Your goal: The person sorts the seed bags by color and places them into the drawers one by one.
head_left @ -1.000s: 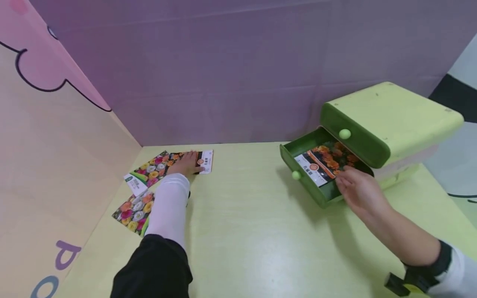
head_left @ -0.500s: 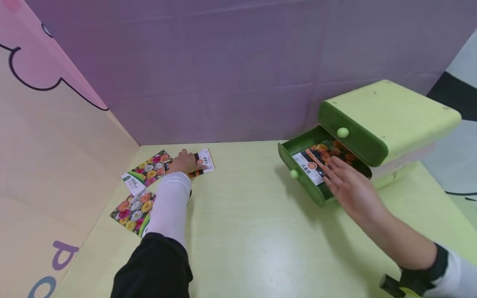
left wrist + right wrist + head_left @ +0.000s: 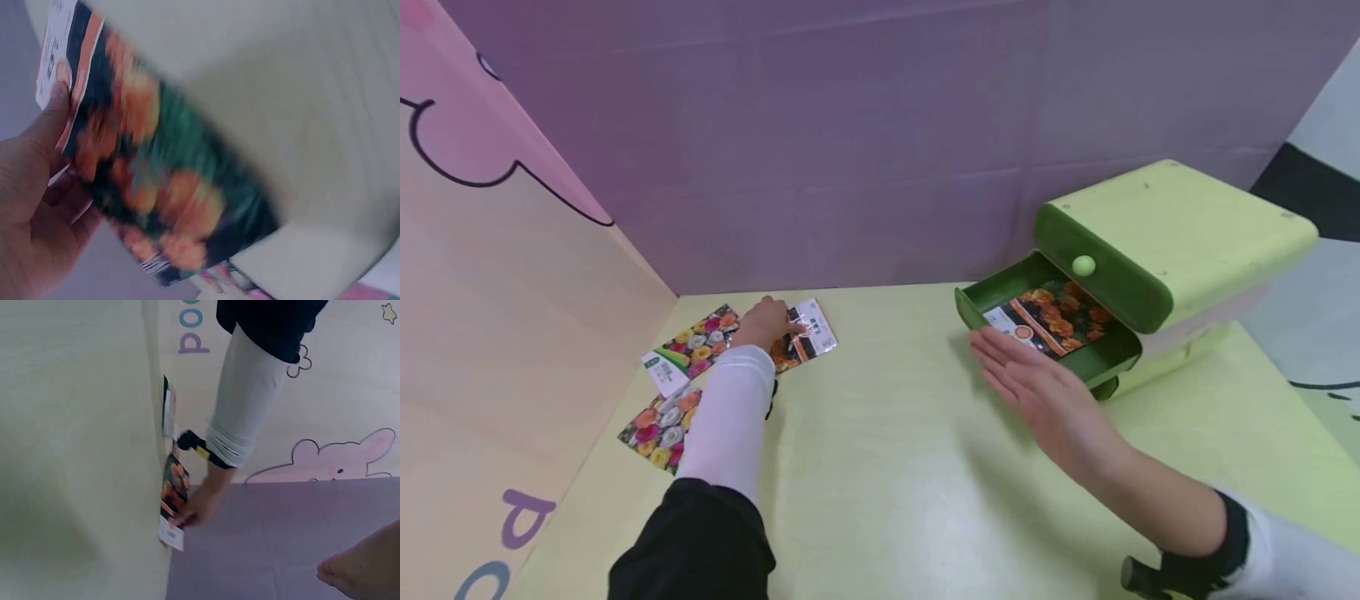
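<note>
My left hand (image 3: 762, 323) pinches a flower seed packet (image 3: 811, 327), thumb on its white label end. In the left wrist view the packet (image 3: 156, 162) shows orange blooms and hangs tilted off the table. My right hand (image 3: 1052, 396), fingers straight and holding nothing, is in front of the pulled-out green drawer (image 3: 1003, 287), hiding part of its front. Inside the drawer lies another orange-flower packet (image 3: 1060, 317). Left of my left hand, a packet with multicoloured roses (image 3: 696, 343) lies on the table, and a second rose packet (image 3: 658, 429) is partly under my sleeve.
The drawer belongs to a light green cabinet (image 3: 1195, 233) with a round knob (image 3: 1083, 266) on its upper drawer, at the table's right. A purple wall (image 3: 850, 167) rises behind the table (image 3: 880, 467), and a printed cream wall (image 3: 512, 333) borders it on the left.
My left hand has lifted and turned the orange-flower packet away from the rose packet. My right hand has let go of the drawer's packet and moved left, out to the drawer's front.
</note>
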`<state>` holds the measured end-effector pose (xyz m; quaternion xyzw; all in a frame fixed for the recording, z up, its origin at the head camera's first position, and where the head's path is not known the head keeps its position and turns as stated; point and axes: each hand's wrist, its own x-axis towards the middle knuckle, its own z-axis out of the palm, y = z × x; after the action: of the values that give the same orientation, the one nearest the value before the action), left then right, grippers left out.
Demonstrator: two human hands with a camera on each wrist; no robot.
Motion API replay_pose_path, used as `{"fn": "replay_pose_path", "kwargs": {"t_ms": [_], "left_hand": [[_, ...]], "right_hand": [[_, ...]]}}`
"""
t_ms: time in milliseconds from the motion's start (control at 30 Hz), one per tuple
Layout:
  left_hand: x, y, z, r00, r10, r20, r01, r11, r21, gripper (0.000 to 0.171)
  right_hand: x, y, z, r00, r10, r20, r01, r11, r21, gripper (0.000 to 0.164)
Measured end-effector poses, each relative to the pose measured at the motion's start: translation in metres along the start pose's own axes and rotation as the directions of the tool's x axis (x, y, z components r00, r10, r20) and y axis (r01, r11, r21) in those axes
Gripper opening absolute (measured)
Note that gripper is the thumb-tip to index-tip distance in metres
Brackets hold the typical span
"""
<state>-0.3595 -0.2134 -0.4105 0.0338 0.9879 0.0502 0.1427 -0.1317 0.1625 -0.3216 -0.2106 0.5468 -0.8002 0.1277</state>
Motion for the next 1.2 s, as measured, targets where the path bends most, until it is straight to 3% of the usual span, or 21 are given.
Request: {"fn": "replay_pose_path", "kwargs": {"t_ms": [200, 500, 600, 700, 833, 900, 1067, 1133, 1200], "left_hand": [[-0.01, 0.013, -0.017, 0.993, 0.092, -0.068, -0.1, 0.987, -0.122, 0.04], [-0.043, 0.039, -0.033, 0.966, 0.186, -0.179, -0.224, 0.95, -0.22, 0.04], [-0.058, 0.046, -0.036, 0.958, 0.196, -0.207, -0.253, 0.921, -0.296, 0.043], [-0.072, 0.054, -0.037, 0.966, 0.166, -0.197, -0.237, 0.872, -0.428, 0.048], [-0.094, 0.067, -0.034, 0.981, 0.116, -0.155, -0.187, 0.77, -0.61, 0.053], [-0.106, 0.074, -0.032, 0.987, 0.112, -0.119, -0.163, 0.676, -0.719, 0.052], [-0.13, 0.09, -0.019, 0.986, 0.163, -0.016, -0.074, 0.356, -0.932, 0.043], [-0.137, 0.096, -0.013, 0.983, 0.186, 0.004, -0.048, 0.274, -0.961, 0.04], [-0.144, 0.102, -0.008, 0.981, 0.192, 0.015, -0.031, 0.232, -0.972, 0.038]], "right_hand": [[-0.001, 0.023, 0.013, 0.988, 0.153, -0.033, -0.153, 0.988, 0.003, 0.058], [-0.003, 0.06, 0.021, 0.948, 0.317, -0.033, -0.318, 0.948, -0.03, 0.06], [-0.001, 0.067, 0.021, 0.937, 0.345, -0.043, -0.347, 0.938, -0.028, 0.06], [-0.001, 0.07, 0.021, 0.935, 0.352, -0.047, -0.352, 0.936, -0.009, 0.06], [0.001, 0.071, 0.022, 0.934, 0.355, -0.052, -0.354, 0.935, 0.015, 0.063], [0.003, 0.07, 0.023, 0.931, 0.359, -0.061, -0.358, 0.933, 0.024, 0.064], [0.004, 0.069, 0.022, 0.933, 0.353, -0.07, -0.352, 0.935, 0.032, 0.064], [0.003, 0.07, 0.021, 0.938, 0.341, -0.064, -0.341, 0.94, 0.026, 0.065], [0.002, 0.071, 0.02, 0.941, 0.331, -0.062, -0.331, 0.943, 0.017, 0.065]]}}
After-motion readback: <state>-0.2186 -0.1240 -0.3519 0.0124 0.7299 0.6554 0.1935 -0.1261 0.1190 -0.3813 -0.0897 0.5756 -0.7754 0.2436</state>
